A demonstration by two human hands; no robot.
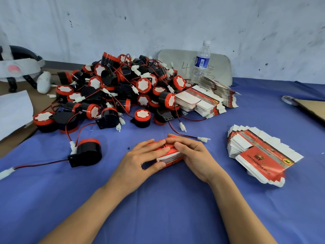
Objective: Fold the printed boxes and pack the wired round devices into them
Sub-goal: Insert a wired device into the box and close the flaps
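Observation:
A red and white printed box (171, 156) lies on the blue cloth at the centre, partly folded. My left hand (140, 162) lies over its left side, fingers on top and thumb curled at its near edge. My right hand (192, 153) covers its right end, fingers laid across the top. A single black and red round device (88, 152) with a red-black wire rests to the left of my hands. A large heap of the same wired devices (116, 90) sits behind.
A fanned stack of flat printed boxes (258, 154) lies to the right, and more flat stacks (207, 99) sit behind it by a water bottle (201, 62). White paper (14, 110) and a headset (19, 66) are at the left. Cardboard (311, 106) is at the right edge.

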